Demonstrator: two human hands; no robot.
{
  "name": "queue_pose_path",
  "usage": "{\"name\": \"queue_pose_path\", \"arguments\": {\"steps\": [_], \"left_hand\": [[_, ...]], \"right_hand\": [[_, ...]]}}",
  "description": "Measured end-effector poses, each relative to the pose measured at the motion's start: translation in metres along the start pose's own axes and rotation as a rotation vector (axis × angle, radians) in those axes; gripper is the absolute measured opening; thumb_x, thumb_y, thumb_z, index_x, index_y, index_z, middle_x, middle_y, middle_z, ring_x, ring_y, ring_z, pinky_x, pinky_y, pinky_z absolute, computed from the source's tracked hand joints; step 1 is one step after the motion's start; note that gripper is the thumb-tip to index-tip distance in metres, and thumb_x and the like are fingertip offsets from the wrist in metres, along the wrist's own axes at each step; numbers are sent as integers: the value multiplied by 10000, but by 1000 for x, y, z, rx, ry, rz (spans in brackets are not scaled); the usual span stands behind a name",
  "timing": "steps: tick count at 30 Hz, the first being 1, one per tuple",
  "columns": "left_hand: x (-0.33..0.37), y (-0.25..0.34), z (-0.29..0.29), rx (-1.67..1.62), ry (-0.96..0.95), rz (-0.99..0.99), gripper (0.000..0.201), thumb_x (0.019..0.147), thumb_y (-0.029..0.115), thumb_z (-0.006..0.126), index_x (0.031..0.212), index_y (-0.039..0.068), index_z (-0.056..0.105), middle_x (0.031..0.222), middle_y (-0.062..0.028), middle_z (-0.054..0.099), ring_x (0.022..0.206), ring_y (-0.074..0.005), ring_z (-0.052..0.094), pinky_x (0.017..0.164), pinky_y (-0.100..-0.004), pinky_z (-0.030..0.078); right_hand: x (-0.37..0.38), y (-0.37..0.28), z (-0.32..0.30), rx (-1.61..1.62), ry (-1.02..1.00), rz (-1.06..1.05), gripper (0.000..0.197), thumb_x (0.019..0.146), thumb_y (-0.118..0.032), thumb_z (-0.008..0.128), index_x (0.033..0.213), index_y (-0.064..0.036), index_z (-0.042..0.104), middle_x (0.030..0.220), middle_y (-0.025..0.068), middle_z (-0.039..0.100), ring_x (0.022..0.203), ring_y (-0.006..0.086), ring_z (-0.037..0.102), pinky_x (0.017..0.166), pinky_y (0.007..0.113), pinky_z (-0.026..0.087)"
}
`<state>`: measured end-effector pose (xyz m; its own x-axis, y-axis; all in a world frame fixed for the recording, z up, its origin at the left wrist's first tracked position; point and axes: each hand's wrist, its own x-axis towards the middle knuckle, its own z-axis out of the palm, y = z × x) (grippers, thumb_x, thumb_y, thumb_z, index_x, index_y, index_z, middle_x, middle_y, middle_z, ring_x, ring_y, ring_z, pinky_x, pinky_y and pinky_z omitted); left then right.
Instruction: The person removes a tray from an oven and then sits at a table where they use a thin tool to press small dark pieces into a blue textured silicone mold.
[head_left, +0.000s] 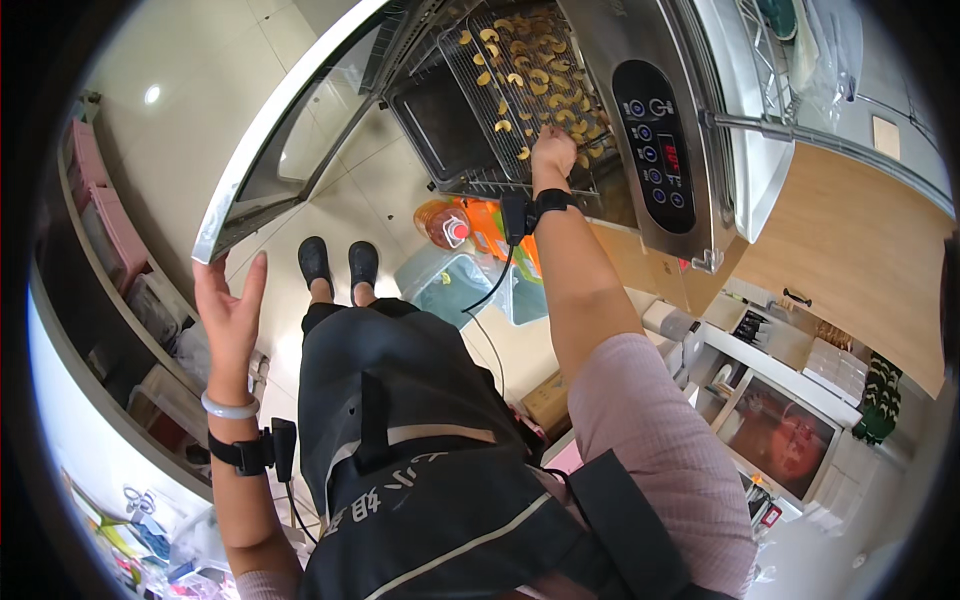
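Inside the oven (pixel 650 40), a wire rack (pixel 485 100) carries many curved yellow pieces (pixel 541 77) scattered over its mesh. Our right hand (pixel 555 152) reaches in at the rack's near end, fingers bunched among the pieces; we cannot tell whether they pinch one. Our left hand (pixel 230 300) touches the edge of the oven's open door (pixel 310 115), thumb spread from the fingers. Below the oven we see an amber, red-capped bottle (pixel 432 222) and a translucent bluish bin (pixel 470 285), its contents unclear.

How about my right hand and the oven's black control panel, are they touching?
Apart. The head view shows curved yellow pieces and part of the steel oven between the right hand and the black control panel.
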<state>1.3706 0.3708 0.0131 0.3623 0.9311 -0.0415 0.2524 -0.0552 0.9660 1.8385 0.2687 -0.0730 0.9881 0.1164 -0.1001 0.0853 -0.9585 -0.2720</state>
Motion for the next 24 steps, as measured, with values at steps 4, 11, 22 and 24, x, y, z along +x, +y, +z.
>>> {"name": "queue_pose_path", "arguments": {"steps": [4,11,22,24], "left_hand": [[3,-3,-6,-14,67,-12,596,854,36,702,1369,-21,407,1308,-130,505,1234,-223,477,1058,-356,353],[-27,-20,-16,-5,202,-152,563,885,45,662,1372,-30,389,1318,-145,495,1226,-216,481,1034,-343,375],[-74,-5,12,-33,-148,-265,179,904,7,587,1081,6,616,1024,-75,634,938,-142,611,819,-267,496],[-71,3,27,-62,-221,-291,176,906,6,586,1079,2,618,987,-68,644,906,-134,618,803,-259,495]], "right_hand": [[18,6,22,-126,2,216,267,903,-376,611,977,-161,752,991,136,711,904,341,674,740,443,544],[-7,-1,14,300,108,266,168,838,-205,716,907,-56,750,835,128,723,733,279,699,663,374,540],[-187,-45,-170,953,-461,-672,52,841,9,664,878,45,667,852,80,659,725,99,580,644,216,460],[-199,-58,-226,1116,-469,-1268,63,785,10,675,838,43,673,864,132,682,686,216,636,585,271,485]]}}
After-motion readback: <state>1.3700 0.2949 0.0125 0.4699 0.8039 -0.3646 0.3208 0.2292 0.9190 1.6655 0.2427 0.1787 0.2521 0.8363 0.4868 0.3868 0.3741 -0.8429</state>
